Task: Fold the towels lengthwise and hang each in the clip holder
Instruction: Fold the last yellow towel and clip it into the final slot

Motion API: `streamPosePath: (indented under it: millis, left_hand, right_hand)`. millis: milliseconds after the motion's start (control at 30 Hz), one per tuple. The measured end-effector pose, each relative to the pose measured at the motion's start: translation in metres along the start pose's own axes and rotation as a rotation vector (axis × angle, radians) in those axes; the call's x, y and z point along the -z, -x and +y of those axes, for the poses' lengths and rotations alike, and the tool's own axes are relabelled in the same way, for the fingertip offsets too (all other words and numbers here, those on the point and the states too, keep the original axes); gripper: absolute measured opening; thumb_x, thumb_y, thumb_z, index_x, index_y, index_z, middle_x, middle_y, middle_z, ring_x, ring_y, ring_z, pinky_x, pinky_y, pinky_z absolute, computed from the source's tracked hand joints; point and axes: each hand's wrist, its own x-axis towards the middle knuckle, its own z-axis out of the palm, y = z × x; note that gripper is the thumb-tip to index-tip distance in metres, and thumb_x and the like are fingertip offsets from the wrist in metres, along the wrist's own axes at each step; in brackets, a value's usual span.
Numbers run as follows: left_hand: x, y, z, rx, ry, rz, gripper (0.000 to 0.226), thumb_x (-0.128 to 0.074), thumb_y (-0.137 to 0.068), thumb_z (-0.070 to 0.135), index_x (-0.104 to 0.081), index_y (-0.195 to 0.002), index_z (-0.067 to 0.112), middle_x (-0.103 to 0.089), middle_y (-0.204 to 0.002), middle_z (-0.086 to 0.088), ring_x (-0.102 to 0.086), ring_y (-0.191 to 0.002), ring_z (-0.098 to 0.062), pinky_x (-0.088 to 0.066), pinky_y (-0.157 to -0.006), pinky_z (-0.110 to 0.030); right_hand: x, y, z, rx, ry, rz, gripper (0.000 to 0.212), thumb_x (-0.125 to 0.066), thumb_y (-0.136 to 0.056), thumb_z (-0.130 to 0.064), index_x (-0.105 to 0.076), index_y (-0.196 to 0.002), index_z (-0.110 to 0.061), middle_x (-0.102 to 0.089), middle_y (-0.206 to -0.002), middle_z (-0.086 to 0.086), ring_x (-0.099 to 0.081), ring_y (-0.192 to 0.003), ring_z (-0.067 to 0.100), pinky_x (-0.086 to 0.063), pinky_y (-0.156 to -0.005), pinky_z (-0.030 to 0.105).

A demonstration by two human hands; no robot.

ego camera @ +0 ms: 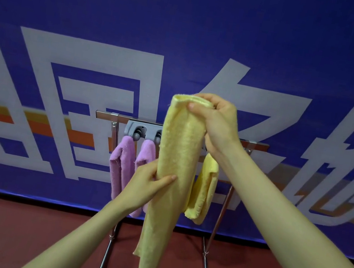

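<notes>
Nearest, two bare forearms reach up and forward from the lower edge of the view. The left hand point(151, 182) is closed around the middle of a long yellow towel point(173, 180), thumb lying across its near face and fingers wrapped behind. Higher and slightly farther, the right hand point(216, 124) pinches the towel's top end, where the folded layers show as a rounded lip between thumb and fingers. The towel hangs vertically between the two hands as a narrow folded strip, and its free lower end drops down in front of the base bar of the stand.

Just behind the towel stands a metal rack point(216, 235) on the dark red floor point(0, 232), with slanted legs and a horizontal top rail. A grey clip holder point(135, 130) is fixed to that rail. From it, on the left, hang two purple towels point(120, 164) side by side, each gripped at its top by a clip. On the right hangs another folded yellow towel point(205, 190), its top hidden behind the right wrist.

Farthest back, a blue banner point(189, 29) with large white characters and orange stripes fills the wall.
</notes>
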Motion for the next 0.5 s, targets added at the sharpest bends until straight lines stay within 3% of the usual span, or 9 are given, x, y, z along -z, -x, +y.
streamPosePath:
  millis: [100,267,400,500]
  left_hand:
    - [-0.004,-0.006,-0.025,0.176,-0.013,-0.108,0.002,-0.069,-0.086,0.024,-0.071,-0.085,0.023,-0.075,-0.084,0.009,-0.07,-0.084,-0.002,-0.055,-0.077,-0.022]
    - [-0.009,-0.004,-0.064,0.377,0.115,-0.247,0.015,-0.071,-0.084,0.015,-0.072,-0.099,0.011,-0.076,-0.097,-0.004,-0.071,-0.094,-0.015,-0.057,-0.081,-0.027]
    - [-0.01,0.003,-0.075,0.43,0.14,-0.186,0.012,-0.063,-0.09,0.012,-0.072,-0.085,0.007,-0.076,-0.078,-0.001,-0.072,-0.077,-0.011,-0.057,-0.075,-0.031]
    - [-0.013,0.01,-0.075,0.395,0.227,-0.109,0.008,-0.063,-0.089,0.008,-0.068,-0.092,0.003,-0.076,-0.078,-0.003,-0.072,-0.075,-0.011,-0.056,-0.069,-0.026]
  right_hand:
    - [-0.001,-0.009,-0.016,-0.005,-0.065,0.046,0.015,-0.063,-0.08,0.005,-0.065,-0.094,-0.001,-0.065,-0.079,0.006,-0.064,-0.069,0.013,-0.056,-0.066,0.028]
    - [0.002,-0.022,-0.034,0.014,-0.132,0.105,0.014,-0.065,-0.078,0.007,-0.064,-0.083,-0.006,-0.065,-0.078,0.008,-0.065,-0.065,0.014,-0.056,-0.061,0.027]
    - [0.009,-0.027,-0.039,0.038,-0.156,0.131,0.014,-0.064,-0.078,0.008,-0.063,-0.084,-0.005,-0.065,-0.077,0.008,-0.064,-0.066,0.015,-0.055,-0.06,0.027]
    - [0.017,-0.028,-0.037,0.05,-0.145,0.154,0.015,-0.064,-0.079,0.007,-0.062,-0.081,-0.007,-0.065,-0.076,0.007,-0.064,-0.066,0.015,-0.055,-0.06,0.027]
